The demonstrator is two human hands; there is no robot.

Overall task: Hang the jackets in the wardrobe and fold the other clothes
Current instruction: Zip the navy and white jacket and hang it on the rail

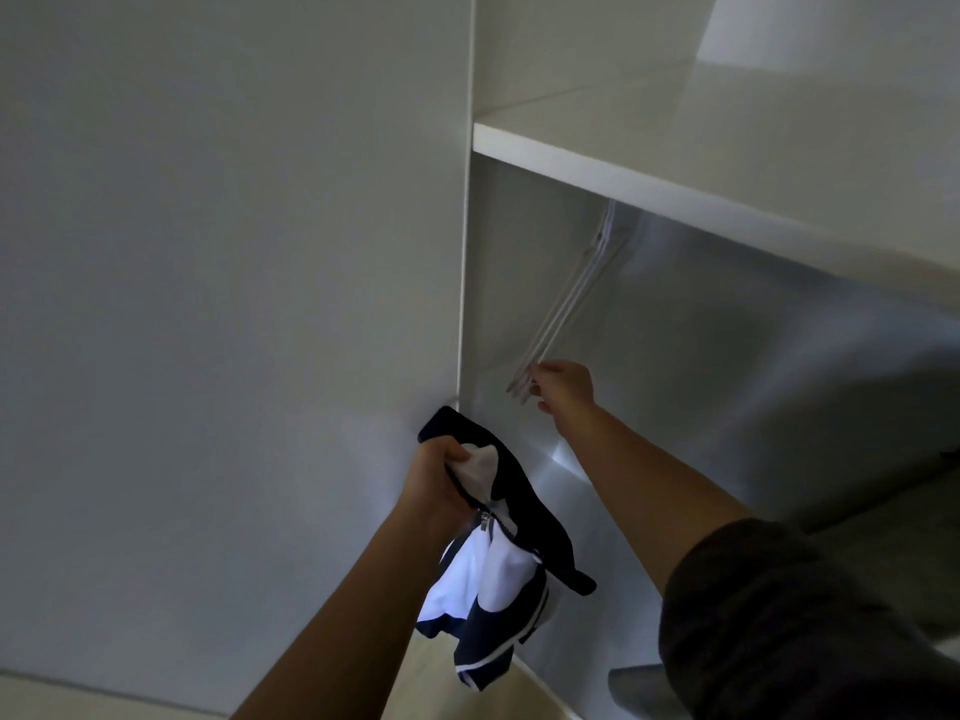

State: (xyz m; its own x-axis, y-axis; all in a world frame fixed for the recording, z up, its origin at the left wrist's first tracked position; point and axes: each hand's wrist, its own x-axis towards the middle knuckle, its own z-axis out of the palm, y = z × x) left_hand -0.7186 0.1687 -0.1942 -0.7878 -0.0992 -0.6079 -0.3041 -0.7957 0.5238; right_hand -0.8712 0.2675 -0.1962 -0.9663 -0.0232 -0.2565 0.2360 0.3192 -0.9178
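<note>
My left hand grips the collar of a navy and white zip jacket, which hangs bunched below it in front of the wardrobe's left edge. My right hand reaches into the open wardrobe and holds the lower end of several white hangers. The hangers slant down from under the shelf towards my hand. Their hooks and the rail are hidden behind the shelf.
A closed white wardrobe door fills the left side. Above the shelf is another open compartment. A grey object shows at the bottom right inside the wardrobe. Pale floor lies at the lower left.
</note>
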